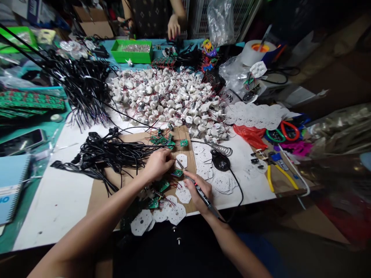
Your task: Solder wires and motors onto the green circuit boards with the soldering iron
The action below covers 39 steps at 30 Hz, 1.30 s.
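Note:
My right hand (199, 190) is wrapped round a soldering iron (203, 195), its tip pointing up and left. Close to that tip, a small green circuit board (177, 173) lies on the cardboard (185, 135). My left hand (160, 163) is closed in a pinch just beyond the board; what its fingers hold is too small to make out. A white octagonal plate (181, 161) lies beside my left fingertips, and another white plate (183, 192) is left of my right hand. More green boards with red wires (162, 139) lie beyond my left hand.
Black cables (95, 148) lie left, with a large pile of white parts (165, 96) behind. A soldering iron stand (220, 158), yellow-handled pliers (281, 173) and scissors (290, 131) are right. Across the table, a person's hand (174, 27) is near a green bin (131, 57).

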Available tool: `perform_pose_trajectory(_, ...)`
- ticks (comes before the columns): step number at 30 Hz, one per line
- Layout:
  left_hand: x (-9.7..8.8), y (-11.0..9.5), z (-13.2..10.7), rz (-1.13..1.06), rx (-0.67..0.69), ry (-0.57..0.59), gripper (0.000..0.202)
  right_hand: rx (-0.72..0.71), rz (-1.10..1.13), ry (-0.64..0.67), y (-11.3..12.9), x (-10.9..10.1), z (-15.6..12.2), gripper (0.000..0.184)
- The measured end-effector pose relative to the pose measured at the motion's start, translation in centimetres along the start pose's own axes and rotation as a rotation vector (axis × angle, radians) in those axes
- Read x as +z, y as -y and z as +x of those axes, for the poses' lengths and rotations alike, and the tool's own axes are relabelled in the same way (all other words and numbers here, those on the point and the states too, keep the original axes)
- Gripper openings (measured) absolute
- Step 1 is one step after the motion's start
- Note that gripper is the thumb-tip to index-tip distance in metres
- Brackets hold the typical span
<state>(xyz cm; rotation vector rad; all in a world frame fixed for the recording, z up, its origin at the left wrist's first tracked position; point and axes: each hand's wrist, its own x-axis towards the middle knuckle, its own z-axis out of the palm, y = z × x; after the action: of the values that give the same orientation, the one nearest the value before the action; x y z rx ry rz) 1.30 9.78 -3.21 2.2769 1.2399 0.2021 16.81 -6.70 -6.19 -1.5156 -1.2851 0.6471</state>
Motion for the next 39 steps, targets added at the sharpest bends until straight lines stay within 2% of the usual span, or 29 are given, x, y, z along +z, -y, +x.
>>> perform_pose_trajectory(8, 0.1, 0.0, 0.0, -0.017, 0.002, -0.014, 0.012, -0.189, -0.071, 0.029, 0.2, 0.0, 0.4, 0.031)
perform_pose_trajectory(16, 0.0, 0.1, 0.0, -0.009, 0.005, -0.008, 0.011, -0.026, 0.050, -0.048, -0.6, -0.1, -0.3, 0.031)
perform_pose_trajectory(24, 0.0, -0.6, -0.8, 0.077, -0.019, -0.012, 0.014, -0.005, 0.040, -0.092, -0.7, -0.3, -0.7, 0.031)
perform_pose_trajectory(27, -1.2, -0.6, -0.7, 0.108, -0.005, -0.060, 0.016, -0.003, 0.056, -0.149, -0.7, -0.1, -0.7, 0.030)
perform_pose_trajectory(30, -4.1, 0.0, 1.1, 0.087, -0.029, -0.161, 0.015, 0.021, 0.073, -0.149, -0.8, 0.0, -0.9, 0.029)
perform_pose_trajectory(34, -8.5, 1.4, 6.2, 0.099, -0.144, -0.330, 0.019, 0.016, 0.089, -0.118, -1.1, -0.2, -1.0, 0.029)
perform_pose_trajectory(36, -9.7, 2.0, 8.9, 0.162, -0.194, -0.349, 0.019, 0.001, 0.088, -0.119, -1.1, -0.2, -0.8, 0.029)
perform_pose_trajectory(39, -10.0, 2.4, 12.0, 0.224, -0.241, -0.298, 0.020, -0.011, 0.094, -0.163, -0.8, -0.1, -0.6, 0.028)
